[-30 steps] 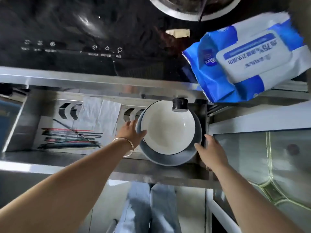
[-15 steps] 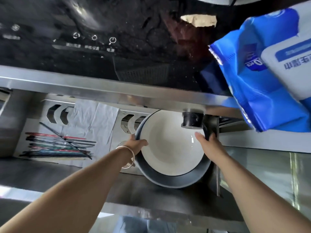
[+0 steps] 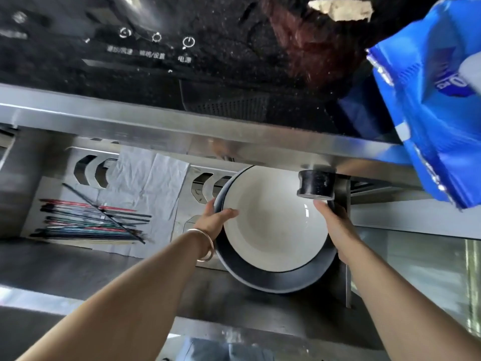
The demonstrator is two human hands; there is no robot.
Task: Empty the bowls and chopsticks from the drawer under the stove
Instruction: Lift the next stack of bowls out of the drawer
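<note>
Head view, hands (image 3: 276, 225) gripping round glossy bowls (image 3: 276, 222)

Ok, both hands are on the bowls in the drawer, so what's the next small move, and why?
Probably lift the stacked bowls up and toward you. The left hand and right hand grip opposite rims, and the black knob overhangs the far edge, so pulling back likely clears it. The chopsticks remain on the drawer's left.

The right hand (image 3: 335, 227) has moved from the bowls' (image 3: 273, 220) near rim to their right side, thumb now over the edge.
</note>
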